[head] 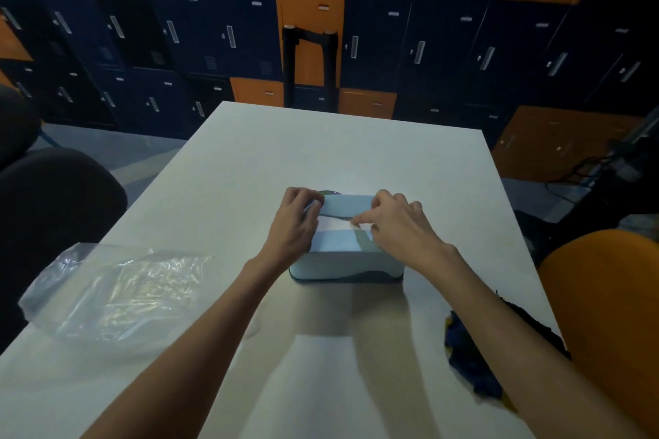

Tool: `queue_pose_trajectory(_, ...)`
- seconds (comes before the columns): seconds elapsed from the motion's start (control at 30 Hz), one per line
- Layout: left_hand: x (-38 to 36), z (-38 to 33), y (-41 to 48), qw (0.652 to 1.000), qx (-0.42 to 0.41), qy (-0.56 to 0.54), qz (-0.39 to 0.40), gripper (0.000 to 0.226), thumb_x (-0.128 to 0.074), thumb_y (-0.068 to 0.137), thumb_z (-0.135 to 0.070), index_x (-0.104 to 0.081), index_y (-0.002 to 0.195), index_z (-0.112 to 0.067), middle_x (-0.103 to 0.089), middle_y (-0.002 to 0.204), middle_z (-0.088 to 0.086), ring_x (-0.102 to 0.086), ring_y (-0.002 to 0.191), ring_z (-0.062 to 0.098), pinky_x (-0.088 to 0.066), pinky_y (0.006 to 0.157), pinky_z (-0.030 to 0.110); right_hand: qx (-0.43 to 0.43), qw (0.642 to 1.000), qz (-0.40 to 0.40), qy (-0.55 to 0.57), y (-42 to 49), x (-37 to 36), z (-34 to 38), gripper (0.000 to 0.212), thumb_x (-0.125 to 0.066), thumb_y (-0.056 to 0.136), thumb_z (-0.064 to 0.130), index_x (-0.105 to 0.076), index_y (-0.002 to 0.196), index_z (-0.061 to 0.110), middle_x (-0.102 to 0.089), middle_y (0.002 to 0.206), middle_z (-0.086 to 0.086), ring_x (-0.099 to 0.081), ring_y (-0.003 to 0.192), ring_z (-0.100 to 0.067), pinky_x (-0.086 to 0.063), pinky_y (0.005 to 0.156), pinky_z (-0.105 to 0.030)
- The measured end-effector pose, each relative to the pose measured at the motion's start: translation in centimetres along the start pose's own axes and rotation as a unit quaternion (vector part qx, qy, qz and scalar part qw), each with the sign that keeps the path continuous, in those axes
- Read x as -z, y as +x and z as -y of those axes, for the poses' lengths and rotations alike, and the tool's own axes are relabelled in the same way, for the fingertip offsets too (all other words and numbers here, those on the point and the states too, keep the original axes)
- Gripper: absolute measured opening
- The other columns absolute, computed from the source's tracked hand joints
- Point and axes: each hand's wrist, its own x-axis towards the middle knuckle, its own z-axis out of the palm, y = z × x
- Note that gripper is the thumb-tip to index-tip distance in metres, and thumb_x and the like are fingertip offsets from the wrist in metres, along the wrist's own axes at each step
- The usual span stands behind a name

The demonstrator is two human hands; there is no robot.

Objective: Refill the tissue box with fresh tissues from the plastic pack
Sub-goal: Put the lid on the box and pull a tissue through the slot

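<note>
A pale blue tissue box stands in the middle of the white table. White tissues show through a gap in its top. My left hand grips the box's left end, fingers curled over the far top flap. My right hand lies over the right side of the top, with thumb and forefinger pinching at the edge of the tissues. A crumpled, clear plastic pack lies flat on the table to the left, apart from both hands.
A dark blue and yellow cloth lies at the table's right edge. An orange chair stands to the right and a black chair to the left. Lockers line the wall behind, and a black trolley handle rises past the far edge.
</note>
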Motion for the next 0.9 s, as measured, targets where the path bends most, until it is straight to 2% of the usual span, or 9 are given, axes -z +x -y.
queue_pose_trajectory(0.07,-0.2,0.5,0.1,1.000,-0.003,-0.007,0.004,0.018,-0.044,0.100,-0.016,-0.060,0.106,-0.011,-0.046,0.109,0.000,-0.051,0.096,0.012,-0.033,0.079,0.008,-0.011,0.999,0.035,-0.010,-0.5,-0.4,0.9,0.044,-0.045,0.092,0.011,-0.052,0.127,0.035,-0.037,0.126,-0.009,-0.035,0.113,-0.031,-0.033,0.093,-0.045)
queue_pose_trajectory(0.17,-0.4,0.9,0.3,0.999,-0.002,-0.035,0.003,0.017,-0.044,0.100,-0.015,-0.060,0.103,-0.014,-0.045,0.109,-0.001,-0.050,0.095,0.007,-0.037,0.078,0.003,-0.042,0.997,0.064,0.000,-1.0,-0.8,2.4,0.048,-0.045,0.085,0.005,-0.043,0.130,0.024,-0.023,0.138,-0.013,-0.025,0.119,-0.036,-0.030,0.099,-0.051)
queue_pose_trajectory(0.33,-0.7,1.3,0.2,0.997,-0.016,-0.080,-0.011,0.019,-0.041,0.100,-0.004,-0.060,0.100,-0.007,-0.044,0.110,0.004,-0.049,0.094,-0.017,-0.038,0.079,-0.001,-0.102,0.993,0.066,-0.011,-0.4,-1.1,4.0,0.040,-0.044,0.086,0.008,-0.043,0.125,0.017,-0.021,0.138,-0.015,-0.024,0.118,-0.036,-0.030,0.098,-0.054)
queue_pose_trajectory(0.4,-0.8,1.3,0.2,0.995,-0.021,-0.095,-0.009,0.019,-0.039,0.100,-0.003,-0.058,0.100,-0.005,-0.042,0.110,0.004,-0.047,0.094,-0.022,-0.038,0.077,-0.001,-0.118,0.990,0.070,-0.025,-0.1,-1.4,4.5,0.034,-0.043,0.087,0.010,-0.047,0.120,0.017,-0.019,0.140,-0.015,-0.024,0.118,-0.036,-0.029,0.098,-0.056)
queue_pose_trajectory(0.47,-0.8,1.2,0.1,0.995,-0.024,-0.100,-0.009,0.019,-0.039,0.100,-0.005,-0.057,0.099,-0.007,-0.041,0.110,0.001,-0.047,0.095,-0.019,-0.038,0.077,-0.001,-0.128,0.989,0.073,-0.032,0.1,-1.6,4.8,0.029,-0.042,0.088,0.011,-0.050,0.115,0.018,-0.018,0.139,-0.013,-0.023,0.117,-0.036,-0.029,0.098,-0.057)
queue_pose_trajectory(0.6,-0.8,1.4,0.0,0.994,-0.032,-0.105,-0.010,0.018,-0.039,0.100,-0.008,-0.057,0.098,-0.011,-0.041,0.110,-0.001,-0.049,0.094,-0.004,-0.038,0.080,0.000,-0.131,0.989,0.063,-0.021,0.3,-2.0,4.8,0.027,-0.044,0.088,0.011,-0.054,0.111,0.020,-0.020,0.136,-0.010,-0.023,0.115,-0.034,-0.029,0.097,-0.055)
queue_pose_trajectory(0.73,-0.5,1.5,0.1,0.995,-0.035,-0.098,-0.003,0.018,-0.039,0.101,-0.009,-0.057,0.102,-0.007,-0.041,0.109,-0.002,-0.051,0.092,0.005,-0.039,0.075,0.001,-0.134,0.988,0.073,0.011,0.1,-1.8,4.4,0.036,-0.044,0.089,0.011,-0.048,0.120,0.027,-0.016,0.140,-0.008,-0.021,0.120,-0.034,-0.027,0.102,-0.054)
queue_pose_trajectory(0.83,-0.5,1.8,0.4,0.996,-0.041,-0.078,0.005,0.018,-0.040,0.100,-0.012,-0.057,0.105,-0.008,-0.041,0.110,-0.003,-0.051,0.095,0.010,-0.040,0.072,0.000,-0.135,0.980,0.147,0.007,0.5,-1.1,4.7,0.052,-0.042,0.091,0.008,-0.036,0.133,0.036,0.009,0.153,-0.008,-0.009,0.130,-0.039,-0.020,0.106,-0.062)
queue_pose_trajectory(0.9,-0.5,1.9,0.4,0.997,-0.038,-0.065,0.010,0.018,-0.041,0.101,-0.014,-0.057,0.107,-0.009,-0.040,0.109,-0.005,-0.049,0.093,0.008,-0.039,0.070,-0.001,-0.130,0.972,0.191,-0.029,1.1,-0.8,5.0,0.069,-0.044,0.090,0.007,-0.020,0.141,0.046,0.026,0.153,-0.006,0.000,0.136,-0.044,-0.016,0.106,-0.067)
